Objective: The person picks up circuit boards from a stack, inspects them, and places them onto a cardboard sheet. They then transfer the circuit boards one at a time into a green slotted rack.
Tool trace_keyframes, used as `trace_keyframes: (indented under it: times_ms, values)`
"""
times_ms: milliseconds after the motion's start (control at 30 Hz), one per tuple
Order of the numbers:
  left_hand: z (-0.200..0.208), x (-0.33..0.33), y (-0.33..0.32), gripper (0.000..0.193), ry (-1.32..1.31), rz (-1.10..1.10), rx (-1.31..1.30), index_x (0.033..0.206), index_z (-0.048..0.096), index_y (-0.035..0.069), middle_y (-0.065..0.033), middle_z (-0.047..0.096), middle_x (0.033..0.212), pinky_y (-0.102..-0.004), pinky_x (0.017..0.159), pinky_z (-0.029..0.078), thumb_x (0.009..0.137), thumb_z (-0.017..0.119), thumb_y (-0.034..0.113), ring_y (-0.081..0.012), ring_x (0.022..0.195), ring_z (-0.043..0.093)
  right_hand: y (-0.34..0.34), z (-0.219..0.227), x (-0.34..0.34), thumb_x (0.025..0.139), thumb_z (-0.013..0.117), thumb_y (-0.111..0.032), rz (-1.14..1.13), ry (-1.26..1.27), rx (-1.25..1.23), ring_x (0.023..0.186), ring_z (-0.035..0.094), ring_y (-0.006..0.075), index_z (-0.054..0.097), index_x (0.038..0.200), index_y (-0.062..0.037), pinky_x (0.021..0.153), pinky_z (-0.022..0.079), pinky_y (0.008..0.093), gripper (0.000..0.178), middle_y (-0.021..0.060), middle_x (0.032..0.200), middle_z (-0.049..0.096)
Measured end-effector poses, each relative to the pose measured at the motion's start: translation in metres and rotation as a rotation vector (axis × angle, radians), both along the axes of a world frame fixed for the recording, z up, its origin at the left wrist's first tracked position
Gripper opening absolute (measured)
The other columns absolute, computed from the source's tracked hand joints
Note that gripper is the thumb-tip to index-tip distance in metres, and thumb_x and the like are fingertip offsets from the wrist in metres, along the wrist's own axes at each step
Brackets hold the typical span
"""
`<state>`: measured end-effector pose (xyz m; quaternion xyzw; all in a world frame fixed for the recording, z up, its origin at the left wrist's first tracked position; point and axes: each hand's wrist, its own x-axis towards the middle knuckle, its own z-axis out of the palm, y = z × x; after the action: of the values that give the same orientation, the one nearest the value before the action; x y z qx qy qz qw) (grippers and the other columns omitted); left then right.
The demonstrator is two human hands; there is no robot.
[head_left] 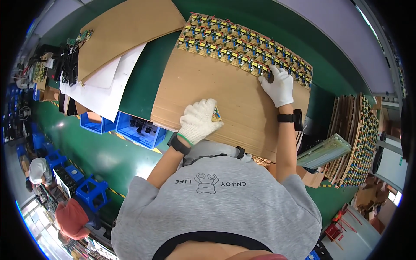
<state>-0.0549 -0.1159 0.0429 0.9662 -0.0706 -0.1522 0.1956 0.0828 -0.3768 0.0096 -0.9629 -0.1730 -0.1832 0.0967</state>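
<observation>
My left hand (198,120), in a knitted white glove, is closed on a small circuit board (217,114) above the near part of a cardboard sheet (208,78). Part of that board is hidden by the glove. Farther off on the right, my right hand (279,88), in a smooth white glove, has its thumb and forefinger curved round a circuit board (266,73) at the near edge of the rows. Several rows of similar boards (225,51), with yellow, blue and green parts and red wires, cover the far side of the cardboard.
Another cardboard sheet (130,30) and white sheets (93,93) lie on the left of the green table. Blue bins (138,132) stand below its left edge. Board-laden cardboard sheets (357,143) are stacked at the right, beside a bundle of clear-wrapped panels (326,151). Other people (71,219) sit at the lower left.
</observation>
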Motion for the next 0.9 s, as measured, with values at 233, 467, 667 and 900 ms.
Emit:
trace_keyframes:
  times_ms: [233, 467, 667, 900]
  values:
    - [0.0, 0.0, -0.001, 0.057, 0.0, 0.008, -0.007, 0.109, 0.054, 0.007, -0.0141, 0.062, 0.095, -0.0439, 0.077, 0.048, 0.069, 0.074, 0.041, -0.0308, 0.089, 0.062, 0.016, 0.01, -0.005, 0.066, 0.079, -0.052, -0.155, 0.106, 0.038, 0.088, 0.064, 0.0342, 0.064, 0.107, -0.0017, 0.073, 0.052, 0.0419, 0.067, 0.0202, 0.098, 0.066]
    - [0.03, 0.0, -0.011, 0.086, -0.067, 0.019, -0.028, 0.136, 0.037, 0.002, -0.0157, 0.062, 0.101, -0.0421, 0.074, 0.05, 0.069, 0.077, 0.04, -0.0292, 0.087, 0.063, 0.052, 0.018, -0.065, 0.096, 0.055, -0.035, -0.224, 0.42, 0.775, 0.079, 0.064, 0.0324, 0.064, 0.098, 0.001, 0.07, 0.049, 0.04, 0.038, 0.0184, 0.091, 0.067]
    - [0.018, -0.005, -0.033, 0.116, -0.611, -0.001, -0.1, 0.145, 0.024, -0.001, -0.0231, 0.038, 0.143, -0.0427, 0.092, 0.047, 0.055, 0.082, 0.042, -0.0377, 0.11, 0.053, 0.086, 0.01, -0.101, 0.098, 0.055, -0.027, -0.025, 0.872, 1.107, 0.078, 0.052, 0.0103, 0.064, 0.107, 0.0034, 0.073, 0.046, 0.0285, 0.033, 0.0067, 0.085, 0.064]
    - [0.044, 0.008, -0.018, 0.097, -0.651, -0.075, 0.028, 0.135, 0.041, 0.003, -0.0212, 0.046, 0.132, -0.045, 0.106, 0.03, 0.056, 0.081, 0.043, -0.037, 0.124, 0.043, 0.068, 0.018, -0.096, 0.102, 0.047, -0.027, -0.129, 0.613, 1.178, 0.082, 0.052, 0.0063, 0.062, 0.115, 0.0039, 0.077, 0.046, 0.0245, 0.037, -0.0015, 0.089, 0.062]
